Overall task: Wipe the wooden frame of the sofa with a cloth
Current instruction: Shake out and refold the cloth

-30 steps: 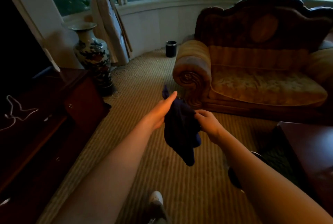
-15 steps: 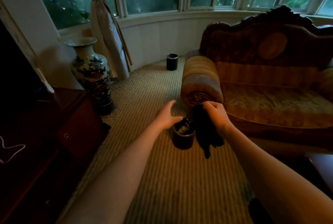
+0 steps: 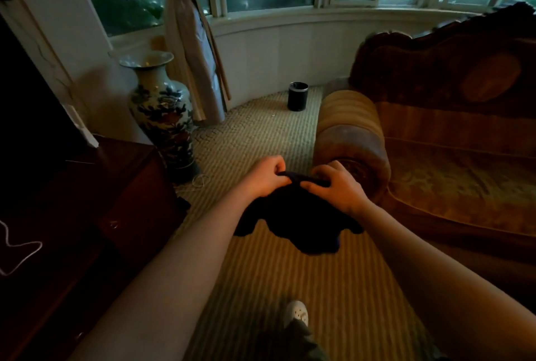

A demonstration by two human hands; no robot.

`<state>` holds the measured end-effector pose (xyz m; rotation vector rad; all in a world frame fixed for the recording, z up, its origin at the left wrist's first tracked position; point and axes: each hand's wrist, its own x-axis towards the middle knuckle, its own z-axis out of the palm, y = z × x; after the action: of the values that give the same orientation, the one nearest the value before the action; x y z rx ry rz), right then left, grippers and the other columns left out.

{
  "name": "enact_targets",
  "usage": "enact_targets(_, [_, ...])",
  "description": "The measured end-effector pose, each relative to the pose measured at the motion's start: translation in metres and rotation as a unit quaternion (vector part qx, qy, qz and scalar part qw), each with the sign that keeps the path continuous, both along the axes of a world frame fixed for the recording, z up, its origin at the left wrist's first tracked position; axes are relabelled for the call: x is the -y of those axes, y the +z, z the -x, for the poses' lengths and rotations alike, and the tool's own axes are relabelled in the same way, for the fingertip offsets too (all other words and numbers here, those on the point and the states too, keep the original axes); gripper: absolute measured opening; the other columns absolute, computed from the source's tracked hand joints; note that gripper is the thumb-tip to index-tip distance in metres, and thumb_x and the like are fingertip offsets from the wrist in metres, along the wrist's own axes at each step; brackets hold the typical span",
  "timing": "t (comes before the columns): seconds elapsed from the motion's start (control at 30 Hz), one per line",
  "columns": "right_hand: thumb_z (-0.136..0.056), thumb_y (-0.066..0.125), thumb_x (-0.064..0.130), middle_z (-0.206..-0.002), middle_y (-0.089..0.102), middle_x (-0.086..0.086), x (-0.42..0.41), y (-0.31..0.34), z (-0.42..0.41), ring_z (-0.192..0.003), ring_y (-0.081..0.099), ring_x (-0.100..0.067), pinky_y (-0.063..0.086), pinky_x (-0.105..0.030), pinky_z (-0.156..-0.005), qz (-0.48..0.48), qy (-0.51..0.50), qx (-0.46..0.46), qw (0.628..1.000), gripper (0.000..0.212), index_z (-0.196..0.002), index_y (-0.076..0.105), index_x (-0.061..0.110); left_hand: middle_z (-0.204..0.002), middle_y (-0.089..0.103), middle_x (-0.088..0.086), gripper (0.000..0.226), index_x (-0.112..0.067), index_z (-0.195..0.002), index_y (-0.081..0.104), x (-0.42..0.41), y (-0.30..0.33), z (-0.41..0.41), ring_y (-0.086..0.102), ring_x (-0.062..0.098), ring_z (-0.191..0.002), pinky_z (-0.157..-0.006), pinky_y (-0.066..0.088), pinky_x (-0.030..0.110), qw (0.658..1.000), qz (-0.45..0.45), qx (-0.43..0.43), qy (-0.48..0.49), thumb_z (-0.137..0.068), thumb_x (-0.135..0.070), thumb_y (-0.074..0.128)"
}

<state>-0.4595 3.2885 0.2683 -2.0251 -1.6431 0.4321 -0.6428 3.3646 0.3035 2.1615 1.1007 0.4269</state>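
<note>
A dark blue cloth [image 3: 298, 224] hangs spread between both hands over the carpet. My left hand [image 3: 262, 176] grips its top edge on the left, and my right hand [image 3: 333, 186] pinches the same edge on the right. The sofa [image 3: 452, 140] stands to the right, with a striped rolled armrest [image 3: 348, 131] just beyond my right hand. Its carved dark wooden frame [image 3: 435, 50] runs along the top of the backrest, and a carved wooden scroll [image 3: 355, 169] fronts the armrest. The hands are close to the armrest but apart from it.
A tall painted vase [image 3: 161, 108] stands on the floor at the left, next to a dark wooden cabinet [image 3: 87, 215]. A small black cylindrical bin [image 3: 298, 96] sits by the curved window wall. A tied curtain [image 3: 188, 41] hangs behind the vase. My shoe [image 3: 297, 312] shows below.
My left hand has come onto the cloth, which now hangs spread between both hands instead of bunched from the right alone. The view has shifted closer to the sofa's armrest.
</note>
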Motion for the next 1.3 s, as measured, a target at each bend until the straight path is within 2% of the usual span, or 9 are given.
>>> enact_targets(0.1, [-0.064,0.059,0.075,-0.104,0.042,0.011,-0.041,-0.007,-0.017,-0.092,0.049,-0.009,0.042,-0.031,-0.076,0.028,0.026,0.026,0.999,0.065,-0.114,0.055,0.034,-0.073,0.050,-0.003,0.017,-0.014,-0.084,0.052,-0.043,0.000,-0.012,0.049,0.015,-0.070,-0.057,0.037,0.022,1.000,0.002,-0.008,0.019,-0.084,-0.017,0.068])
enact_targets(0.23, [-0.076,0.069,0.051,-0.106,0.051,0.005,-0.102,-0.009,-0.059,-0.097,0.054,-0.014,0.049,-0.035,-0.078,0.074,0.038,0.047,0.995,0.043,-0.112,0.060,0.029,-0.115,0.062,0.007,0.034,-0.008,-0.112,0.063,-0.113,0.004,-0.032,0.057,0.020,-0.109,-0.091,0.047,0.031,0.997,0.064,-0.033,-0.008,-0.083,-0.025,0.071])
enact_targets(0.33, [-0.077,0.071,0.045,-0.094,0.065,0.005,-0.150,-0.004,-0.091,-0.084,0.061,-0.011,0.054,-0.037,-0.077,0.132,0.022,0.000,0.991,0.024,-0.094,0.066,0.030,-0.103,0.067,0.002,0.034,-0.014,-0.107,0.068,-0.160,0.007,-0.059,0.063,0.016,-0.095,-0.079,0.049,0.026,0.990,0.073,-0.100,-0.065,-0.081,-0.036,0.072])
enact_targets(0.5, [-0.078,0.073,0.038,-0.102,0.065,-0.001,-0.228,-0.007,-0.135,-0.095,0.060,-0.017,0.051,-0.035,-0.085,0.212,0.049,0.039,0.975,0.036,-0.107,0.068,0.017,-0.088,0.062,0.003,0.016,-0.013,-0.097,0.066,-0.230,0.003,-0.099,0.058,0.017,-0.076,-0.065,0.043,0.029,0.944,-0.010,-0.304,-0.125,-0.084,-0.023,0.067])
enact_targets(0.73, [-0.090,0.058,0.031,-0.105,0.062,-0.001,-0.321,0.002,-0.143,-0.100,0.056,-0.021,0.041,-0.048,-0.095,0.184,0.022,0.068,0.980,0.018,-0.103,0.065,0.022,-0.088,0.062,0.009,0.014,-0.010,-0.087,0.065,-0.321,-0.012,-0.106,0.059,0.023,-0.078,-0.066,0.044,0.031,0.945,0.038,-0.309,-0.099,-0.091,-0.013,0.052])
enact_targets(0.93, [-0.092,0.050,0.016,-0.114,0.054,-0.008,-0.404,-0.003,-0.130,-0.108,0.051,-0.026,0.041,-0.052,-0.095,0.147,-0.036,0.026,0.988,0.015,-0.105,0.058,0.015,-0.073,0.053,-0.001,0.017,-0.014,-0.076,0.057,-0.414,-0.013,-0.107,0.050,0.012,-0.065,-0.058,0.036,0.025,0.952,0.098,-0.256,-0.137,-0.090,-0.008,0.048])
enact_targets(1.03, [-0.090,0.056,0.031,-0.115,0.048,-0.010,-0.444,-0.009,-0.131,-0.102,0.050,-0.027,0.047,-0.045,-0.086,0.136,-0.127,0.005,0.983,0.028,-0.111,0.053,0.013,-0.081,0.059,0.002,0.022,-0.017,-0.081,0.061,-0.466,-0.009,-0.110,0.055,0.015,-0.074,-0.067,0.042,0.028,0.953,0.180,-0.202,-0.139,-0.082,0.000,0.047])
enact_targets(1.13, [-0.087,0.057,0.047,-0.112,0.054,-0.010,-0.483,-0.016,-0.132,-0.096,0.059,-0.025,0.051,-0.040,-0.081,0.197,-0.212,-0.098,0.952,0.046,-0.112,0.050,0.009,-0.084,0.057,0.009,0.028,-0.005,-0.098,0.061,-0.518,-0.005,-0.110,0.055,0.018,-0.071,-0.063,0.042,0.030,0.945,0.285,-0.110,-0.120,-0.078,0.004,0.044])
enact_targets(1.3, [-0.094,0.040,0.054,-0.091,0.062,-0.012,-0.552,-0.035,-0.100,-0.075,0.062,-0.027,0.053,-0.038,-0.065,0.227,-0.291,-0.425,0.826,0.053,-0.104,0.056,0.005,-0.076,0.052,0.007,0.007,-0.012,-0.083,0.052,-0.591,-0.003,-0.125,0.049,0.016,-0.062,-0.056,0.037,0.029,0.941,0.320,-0.070,-0.091,-0.084,-0.007,0.047])
